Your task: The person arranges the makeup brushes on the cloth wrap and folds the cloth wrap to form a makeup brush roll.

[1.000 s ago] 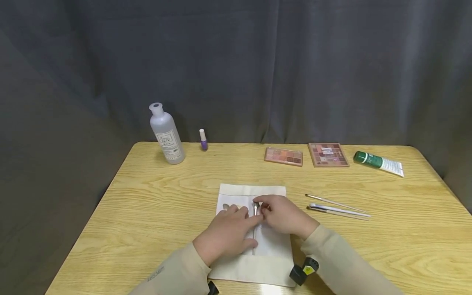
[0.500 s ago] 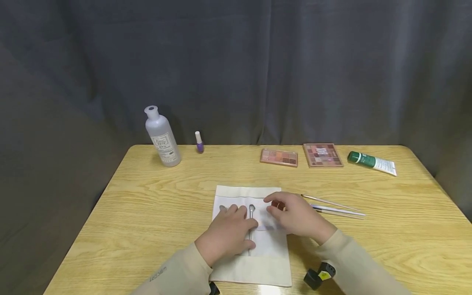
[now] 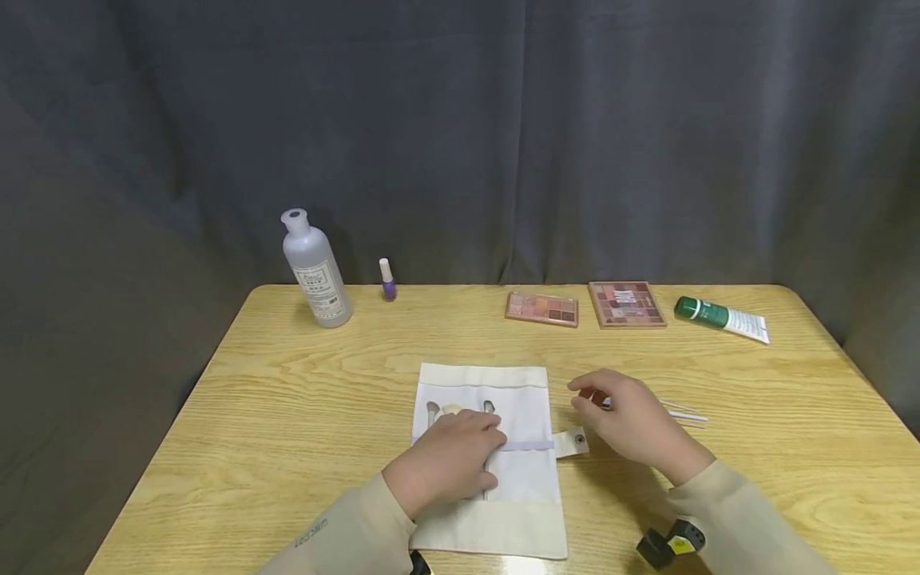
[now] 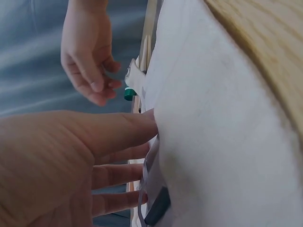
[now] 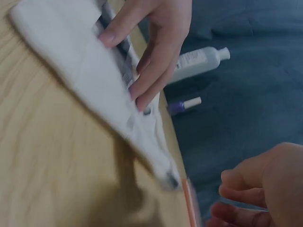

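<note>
White fabric brush roll with cream ends [image 3: 523,477] is lying unrolled at six o'clock on the yellow wood-grain table [image 3: 287,415]. Bare left hand [image 3: 453,455] is resting over its middle and nine-o'clock side, fingers and thumb apart, thumb touching the cream pocket edge. Slim silver brush with dark tip [image 3: 489,406] is showing past those fingers toward twelve. Cream cloth strap with round metal snap [image 3: 573,442] is sticking out at three. Bare right hand [image 3: 640,419] is hovering beyond the strap, fingers bent, thumb and forefinger apart, partly hiding thin pale-handled brushes [image 3: 686,416]. Clockwise from roll: translucent white-labelled plastic bottle [image 3: 316,275] is standing at ten-thirty, purple white-capped polish bottle [image 3: 389,289] at eleven; green-and-white squeeze tube [image 3: 721,319] is lying at two.
</note>
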The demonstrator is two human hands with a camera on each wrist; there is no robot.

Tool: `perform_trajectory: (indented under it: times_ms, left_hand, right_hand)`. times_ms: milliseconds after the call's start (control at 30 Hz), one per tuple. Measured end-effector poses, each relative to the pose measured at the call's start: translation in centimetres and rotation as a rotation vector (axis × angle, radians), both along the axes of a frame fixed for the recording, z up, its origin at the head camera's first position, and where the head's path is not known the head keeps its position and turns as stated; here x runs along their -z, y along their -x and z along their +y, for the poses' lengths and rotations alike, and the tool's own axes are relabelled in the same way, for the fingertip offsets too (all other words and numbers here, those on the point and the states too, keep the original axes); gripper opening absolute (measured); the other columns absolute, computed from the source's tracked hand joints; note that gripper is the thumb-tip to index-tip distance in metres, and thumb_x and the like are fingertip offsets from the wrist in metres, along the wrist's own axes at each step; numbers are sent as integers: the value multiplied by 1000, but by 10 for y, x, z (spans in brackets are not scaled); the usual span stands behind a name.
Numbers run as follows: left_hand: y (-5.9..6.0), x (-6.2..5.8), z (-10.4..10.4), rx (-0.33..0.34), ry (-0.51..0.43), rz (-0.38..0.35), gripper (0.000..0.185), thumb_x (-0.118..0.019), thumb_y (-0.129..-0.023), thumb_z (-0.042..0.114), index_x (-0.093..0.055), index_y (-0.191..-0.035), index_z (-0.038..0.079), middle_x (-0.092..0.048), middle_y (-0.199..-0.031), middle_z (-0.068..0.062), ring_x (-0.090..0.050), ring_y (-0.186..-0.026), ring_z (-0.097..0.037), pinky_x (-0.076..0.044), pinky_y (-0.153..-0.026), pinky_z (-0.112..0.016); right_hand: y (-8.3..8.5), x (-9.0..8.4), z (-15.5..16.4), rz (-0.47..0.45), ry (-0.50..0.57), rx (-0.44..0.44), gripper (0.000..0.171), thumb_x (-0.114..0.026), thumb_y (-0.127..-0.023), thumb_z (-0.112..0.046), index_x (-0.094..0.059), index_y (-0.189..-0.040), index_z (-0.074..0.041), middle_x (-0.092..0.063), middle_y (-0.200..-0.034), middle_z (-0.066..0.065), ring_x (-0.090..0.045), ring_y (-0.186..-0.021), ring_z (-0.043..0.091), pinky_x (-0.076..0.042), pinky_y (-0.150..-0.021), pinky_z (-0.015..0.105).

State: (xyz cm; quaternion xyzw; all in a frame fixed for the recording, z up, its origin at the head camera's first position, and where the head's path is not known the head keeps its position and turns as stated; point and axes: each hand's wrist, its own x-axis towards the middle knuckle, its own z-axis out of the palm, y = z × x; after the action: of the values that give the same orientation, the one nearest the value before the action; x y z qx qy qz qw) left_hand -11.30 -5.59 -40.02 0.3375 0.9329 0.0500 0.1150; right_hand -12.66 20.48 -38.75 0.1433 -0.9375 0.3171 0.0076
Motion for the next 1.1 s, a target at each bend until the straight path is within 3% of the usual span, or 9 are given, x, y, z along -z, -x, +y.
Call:
perform_trajectory:
  times_ms: [233,433,800,1100]
  left_hand:
    - [1,1,0,-1,3,-25,50,-74,-91,37,-64,-135,17,-52,-148,-2,-46,-139,-21,-36,-114,-40]
    - [2,2,0,11,5,-17,48,-74,-91,37,-65,-135,18,-54,-147,-1,-48,-137,-20,-36,-114,-38]
    - [2,0,-1,9,-8,-20,46,-74,-91,36,-66,-133,19,-54,-146,-1,-49,-136,-21,-36,-114,-38]
    - [4,2,-4,0,-10,-24,47,-74,-91,35,-66,-134,19,-54,-146,-1,-49,-135,-21,-37,-114,-39]
  right_hand:
    - [-1,14,23,106,-77,86,28,-69,-94,-14,-70,-119,-1,-65,-120,18,-60,-113,41,-50,-92,59]
    - [1,24,42,170,-185,112,33,-71,-90,-9,-68,-120,4,-64,-119,25,-58,-112,48,-44,-92,65]
    - [1,33,52,99,-245,108,18,-72,-86,-2,-75,-103,-1,-68,-99,14,-66,-93,36,-51,-78,57]
    - [1,34,52,125,-301,80,16,-76,-83,-3,-77,-99,-4,-66,-90,6,-64,-81,27,-49,-71,50]
